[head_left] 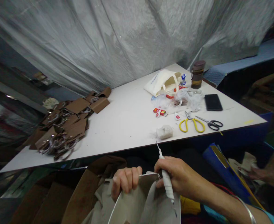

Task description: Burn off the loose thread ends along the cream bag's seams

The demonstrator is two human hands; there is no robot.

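Note:
My left hand [126, 181] is closed over the upper edge of a beige bag-like piece [132, 203] with white edging, low in the head view. In my right hand [174, 174] is a slim pointed tool [167, 183], its handle wrapped in white. One thin metal tip points up toward the table's edge, and the other end points down over the beige piece. My right thumb and fingertips are beside the piece's upper edge; whether they grip it I cannot tell. A white wrapped lump [165, 132] lies on the table just beyond the tool's tip.
On the white table [120, 124] are yellow-handled scissors [192, 123], black-handled scissors [211, 123], a phone [213, 102], a bottle [198, 74], a cloth bag [159, 83] and piled brown pieces [77, 105]. Cardboard [81, 199] stands at left. Another person's hand [264, 174] is at right.

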